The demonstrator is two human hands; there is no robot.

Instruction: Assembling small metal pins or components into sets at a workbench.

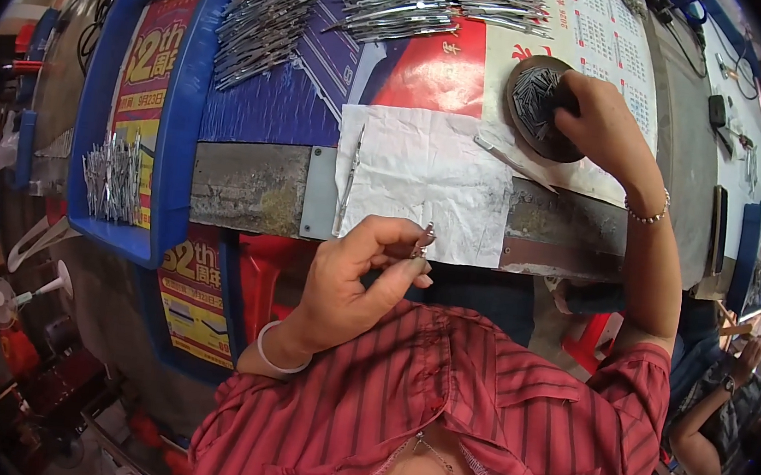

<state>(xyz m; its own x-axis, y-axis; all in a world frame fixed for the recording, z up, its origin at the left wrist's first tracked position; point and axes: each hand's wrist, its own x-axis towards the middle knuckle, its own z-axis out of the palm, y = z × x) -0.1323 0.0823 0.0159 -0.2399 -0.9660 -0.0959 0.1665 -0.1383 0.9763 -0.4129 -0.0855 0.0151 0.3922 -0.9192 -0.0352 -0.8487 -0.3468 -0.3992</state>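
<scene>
My left hand [363, 273] is closed in a pinch near the table's front edge. Between its thumb and forefinger is a small shiny metal piece [425, 238], mostly covered by the fingers. Farther right, my right hand [604, 126] reaches over a round dark dish [555, 148] filled with short thin grey metal pins [534, 96]. Its fingers are curled together at the dish; whatever they pinch is hidden. A creased white sheet [429, 173] lies between the hands. On its left part rests a slim metal strip [351, 174]; a flat pointed tool [505, 153] lies by its right edge.
Heaps of slender metal parts [274, 18] cover the back of the table. At left, a long blue tray [186, 106] holds a bundle of similar parts [113, 180]. A second blue tray [223, 365] is below it. Another person's arm [697, 447] shows at lower right.
</scene>
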